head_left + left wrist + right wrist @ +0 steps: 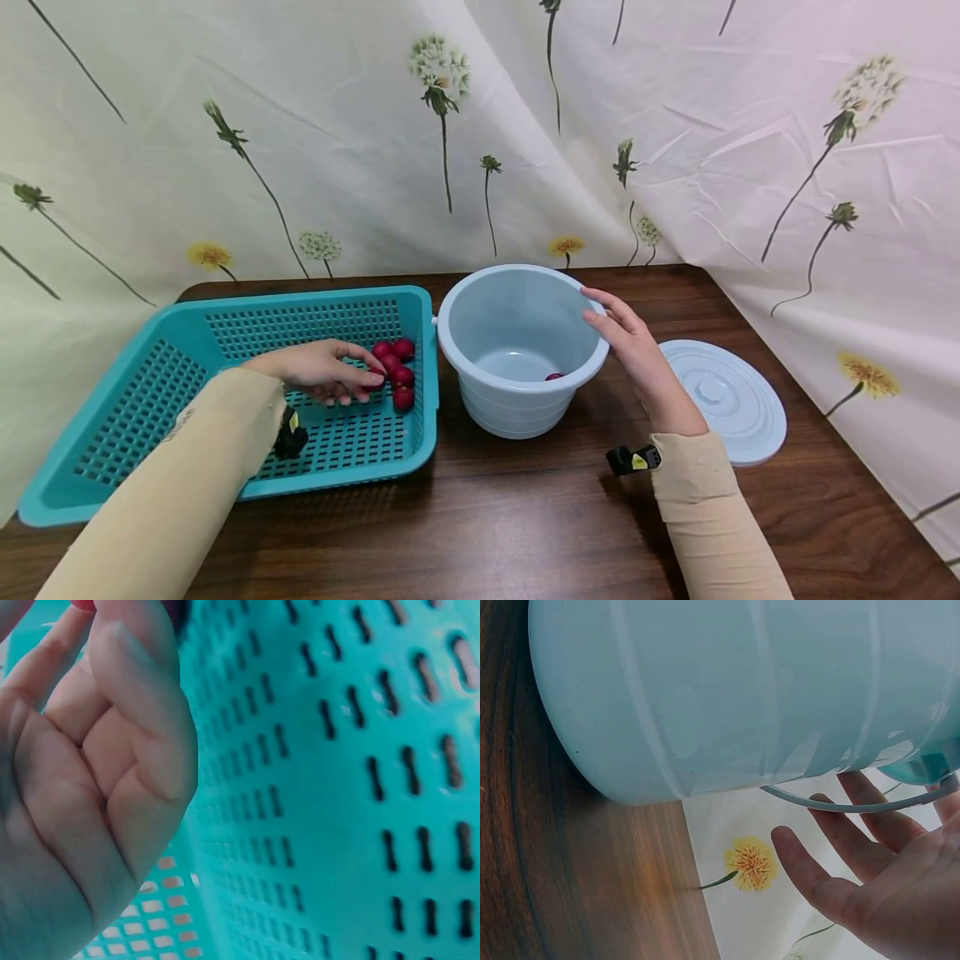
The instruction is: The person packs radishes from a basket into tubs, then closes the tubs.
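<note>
In the head view, my left hand reaches into a teal perforated plastic basket, its fingertips pinching a small red ball. Several more red balls lie beside it along the basket's right end. Only a sliver of the held ball shows at the top edge of the left wrist view. My right hand rests at the right rim of a pale blue bucket, fingers extended. Another red ball lies inside the bucket, partly hidden by the near rim. From the right wrist view, the fingers are around the bucket's thin handle.
A round pale blue lid lies flat on the dark wooden table, right of the bucket and behind my right forearm. The basket stands close against the bucket's left side. Behind the table hangs a white dandelion-print cloth.
</note>
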Demonstrator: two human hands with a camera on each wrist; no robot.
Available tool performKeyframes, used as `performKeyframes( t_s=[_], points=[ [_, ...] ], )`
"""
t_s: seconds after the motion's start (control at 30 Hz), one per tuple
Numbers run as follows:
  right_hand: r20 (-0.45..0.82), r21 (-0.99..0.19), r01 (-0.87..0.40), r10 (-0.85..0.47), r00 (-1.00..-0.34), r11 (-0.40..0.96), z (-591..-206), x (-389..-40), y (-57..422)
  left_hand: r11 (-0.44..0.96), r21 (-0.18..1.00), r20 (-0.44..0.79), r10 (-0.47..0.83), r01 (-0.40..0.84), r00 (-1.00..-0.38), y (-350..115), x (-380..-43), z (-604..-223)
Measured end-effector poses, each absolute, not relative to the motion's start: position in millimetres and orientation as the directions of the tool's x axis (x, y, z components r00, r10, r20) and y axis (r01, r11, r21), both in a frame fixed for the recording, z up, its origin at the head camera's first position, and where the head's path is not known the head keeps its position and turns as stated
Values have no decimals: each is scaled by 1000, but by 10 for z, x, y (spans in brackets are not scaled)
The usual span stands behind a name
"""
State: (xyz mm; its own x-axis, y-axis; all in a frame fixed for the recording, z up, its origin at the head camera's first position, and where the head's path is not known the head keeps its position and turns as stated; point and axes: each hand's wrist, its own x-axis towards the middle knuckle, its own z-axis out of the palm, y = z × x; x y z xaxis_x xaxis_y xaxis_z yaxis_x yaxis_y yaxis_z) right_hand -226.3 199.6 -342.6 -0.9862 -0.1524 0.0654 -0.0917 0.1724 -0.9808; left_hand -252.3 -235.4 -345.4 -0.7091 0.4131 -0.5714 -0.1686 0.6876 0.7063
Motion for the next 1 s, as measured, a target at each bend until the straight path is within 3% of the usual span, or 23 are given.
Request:
performKeyframes(
  t_s=[1.0],
  points=[
    [78, -976, -107, -152, -985, 189, -3445, -2253, 1999, 564, 825, -330, 540, 42, -774, -1933, -2431, -2861]
  ],
)
